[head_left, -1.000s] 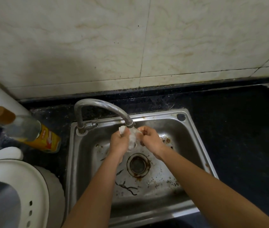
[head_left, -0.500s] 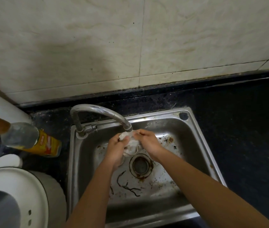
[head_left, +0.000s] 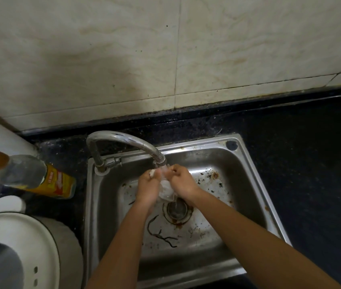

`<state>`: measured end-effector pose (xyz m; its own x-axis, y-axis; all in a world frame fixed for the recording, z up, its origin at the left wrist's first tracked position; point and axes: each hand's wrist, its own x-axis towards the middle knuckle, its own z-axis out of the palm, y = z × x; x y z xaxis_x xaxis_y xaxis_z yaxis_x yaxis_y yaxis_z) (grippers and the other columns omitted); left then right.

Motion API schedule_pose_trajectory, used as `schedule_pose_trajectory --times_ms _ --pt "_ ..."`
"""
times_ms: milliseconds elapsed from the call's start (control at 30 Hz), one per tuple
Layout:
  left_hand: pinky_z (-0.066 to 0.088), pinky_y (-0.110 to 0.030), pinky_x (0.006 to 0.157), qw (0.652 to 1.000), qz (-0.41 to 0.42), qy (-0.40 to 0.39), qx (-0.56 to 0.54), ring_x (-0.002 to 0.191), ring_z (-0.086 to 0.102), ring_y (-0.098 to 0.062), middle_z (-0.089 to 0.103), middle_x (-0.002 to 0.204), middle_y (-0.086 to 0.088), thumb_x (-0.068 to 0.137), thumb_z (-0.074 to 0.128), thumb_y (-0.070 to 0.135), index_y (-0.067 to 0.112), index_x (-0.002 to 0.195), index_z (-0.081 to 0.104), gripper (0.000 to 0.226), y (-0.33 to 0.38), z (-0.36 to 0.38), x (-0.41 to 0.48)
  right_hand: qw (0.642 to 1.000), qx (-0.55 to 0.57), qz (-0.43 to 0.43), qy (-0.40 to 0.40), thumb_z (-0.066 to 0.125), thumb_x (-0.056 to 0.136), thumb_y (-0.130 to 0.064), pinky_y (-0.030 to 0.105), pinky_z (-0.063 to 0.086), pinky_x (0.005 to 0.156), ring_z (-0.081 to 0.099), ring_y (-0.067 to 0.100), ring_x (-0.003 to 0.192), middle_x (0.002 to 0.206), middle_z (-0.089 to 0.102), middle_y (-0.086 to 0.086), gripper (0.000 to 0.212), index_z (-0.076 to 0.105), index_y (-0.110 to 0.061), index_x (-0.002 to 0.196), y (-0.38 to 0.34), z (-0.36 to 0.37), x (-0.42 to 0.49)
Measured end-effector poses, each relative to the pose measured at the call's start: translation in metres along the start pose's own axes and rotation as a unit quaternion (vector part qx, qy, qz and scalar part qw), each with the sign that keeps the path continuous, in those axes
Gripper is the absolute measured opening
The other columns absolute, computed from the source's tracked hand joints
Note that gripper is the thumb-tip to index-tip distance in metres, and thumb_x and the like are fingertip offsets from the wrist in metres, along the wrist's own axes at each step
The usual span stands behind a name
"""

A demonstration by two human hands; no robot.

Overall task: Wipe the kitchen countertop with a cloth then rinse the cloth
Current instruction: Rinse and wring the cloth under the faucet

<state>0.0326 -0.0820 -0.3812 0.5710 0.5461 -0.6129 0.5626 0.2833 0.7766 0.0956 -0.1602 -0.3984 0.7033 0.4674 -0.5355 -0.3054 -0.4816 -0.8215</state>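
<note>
Head view, looking down at a steel sink [head_left: 103, 205]. It is set into a black stone surface [head_left: 301, 163], close to the surface's back edge & a beige tiled wall [head_left: 165, 59].

A curved metal tap [head_left: 123, 140] rises from the sink's back-left corner & arcs right over the basin; water runs from its spout. Two bare forearms reach in from the bottom of the view & meet right under the spout.

A small white cloth [head_left: 166, 187], wet & bunched up, is held btw the two hands. It is above the basin, just behind the drain [head_left: 177, 209].

The left hand [head_left: 149, 187] has its grip clamped on the cloth's left side, fingers curled round it w/ a bit of cloth poking out at the top. The right hand [head_left: 183, 182] has its grip clamped on the cloth's right side, fingers & thumb pinching the fabric. The hands are close together w/ the cloth pressed btw them. A thin stream of water drops from the cloth's lower end into the drain.

The basin floor has brown rust specks & a few dark stringy scraps [head_left: 159, 232] in front of the drain.

Along the surface's left edge:
- a clear bottle [head_left: 38, 178] w/ a yellow label & brown top, leaning left in this wide-angle view
- a small white round lid [head_left: 5, 205] in front of it
- a big white appliance [head_left: 30, 247] at the front-left corner

Right of the sink the surface is dark & speckled.
</note>
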Motion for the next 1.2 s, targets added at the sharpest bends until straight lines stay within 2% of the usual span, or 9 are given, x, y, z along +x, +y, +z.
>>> schedule_pose_trajectory --times_ms 100,200,400,500,600,800,900,1133,1200 --pt "0.055 -0.037 0.078 0.999 -0.004 -0.039 0.03 0.09 0.067 -0.022 0.068 0.1 -0.008 0.098 0.045 0.027 0.018 0.111 0.06 0.021 -0.004 0.0 0.0 0.999 0.025 0.021 0.028 0.042 0.097 -0.008 0.028 0.053 0.074 0.063 0.024 0.093 0.102 0.064 0.014 0.016 0.057 -0.007 0.104 0.001 -0.006 0.002" --pt "0.055 -0.038 0.08 0.999 0.023 0.005 0.043 0.087 0.066 -0.018 0.068 0.096 -0.005 0.099 0.044 0.029 0.022 0.104 0.059 0.018 -0.006 0.005 0.005 0.997 -0.06 -0.027 0.04 0.044 0.097 -0.008 0.017 0.044 0.06 0.057 0.015 0.084 0.09 0.059 0.002 0.012 0.055 -0.008 0.103 -0.001 -0.003 -0.002" --pt "0.053 -0.039 0.079 0.998 0.018 0.046 0.036 0.085 0.064 -0.022 0.068 0.091 -0.008 0.092 0.05 0.027 0.019 0.09 0.062 0.014 0.0 0.021 0.016 0.978 -0.169 -0.095 0.073 0.035 0.101 -0.037 0.029 0.043 0.062 0.053 0.017 0.068 0.067 0.052 -0.002 0.036 0.047 -0.021 0.071 0.002 -0.002 0.002" --pt "0.049 -0.031 0.067 0.998 -0.002 0.054 0.027 0.079 0.063 -0.021 0.067 0.084 -0.007 0.094 0.048 0.035 0.012 0.09 0.064 0.028 0.002 0.029 0.018 0.987 -0.1 -0.096 0.083 0.042 0.098 -0.044 0.024 0.034 0.049 0.041 0.009 0.049 0.051 0.043 -0.005 0.048 0.043 -0.021 0.055 0.002 -0.01 0.001" --pt "0.054 -0.035 0.075 0.996 -0.06 0.061 -0.024 0.081 0.066 -0.024 0.069 0.086 -0.01 0.093 0.05 0.037 0.009 0.089 0.065 0.032 0.005 0.03 0.021 0.994 -0.027 -0.072 0.072 0.052 0.092 -0.047 0.021 0.031 0.043 0.036 0.005 0.039 0.045 0.039 -0.006 0.051 0.04 -0.021 0.05 0.0 -0.014 0.001" --pt "0.052 -0.033 0.07 0.997 -0.05 0.023 -0.045 0.076 0.064 -0.023 0.067 0.083 -0.009 0.101 0.038 0.019 0.009 0.096 0.062 0.026 0.014 0.013 0.015 0.981 0.182 0.057 -0.032 0.057 0.094 -0.017 0.04 0.055 0.085 0.068 0.026 0.089 0.096 0.071 0.014 0.023 0.064 0.002 0.103 -0.004 -0.023 0.008" --pt "0.052 -0.03 0.064 0.996 -0.026 -0.045 -0.076 0.08 0.066 -0.023 0.068 0.092 -0.012 0.1 0.041 0.015 0.008 0.104 0.062 0.023 0.015 0.002 0.007 0.964 0.253 0.065 -0.049 0.062 0.087 -0.004 0.039 0.055 0.086 0.066 0.031 0.1 0.112 0.067 0.02 0.031 0.059 0.005 0.117 -0.004 -0.031 0.008" --pt "0.053 -0.032 0.067 0.998 -0.028 0.041 -0.045 0.08 0.067 -0.024 0.069 0.087 -0.01 0.093 0.054 0.037 0.014 0.089 0.063 0.025 0.012 -0.001 0.011 0.996 0.031 0.04 -0.079 0.053 0.092 -0.04 0.05 0.051 0.091 0.064 0.031 0.097 0.106 0.066 0.02 0.032 0.065 -0.012 0.101 -0.001 -0.015 -0.001" --pt "0.053 -0.031 0.066 0.996 -0.051 0.051 -0.051 0.078 0.067 -0.024 0.07 0.087 -0.011 0.089 0.06 0.035 0.009 0.09 0.066 0.026 0.014 0.001 0.014 0.998 -0.019 0.015 -0.063 0.043 0.098 -0.036 0.04 0.051 0.085 0.064 0.025 0.092 0.1 0.067 0.014 0.033 0.062 -0.01 0.104 -0.009 -0.009 -0.005"
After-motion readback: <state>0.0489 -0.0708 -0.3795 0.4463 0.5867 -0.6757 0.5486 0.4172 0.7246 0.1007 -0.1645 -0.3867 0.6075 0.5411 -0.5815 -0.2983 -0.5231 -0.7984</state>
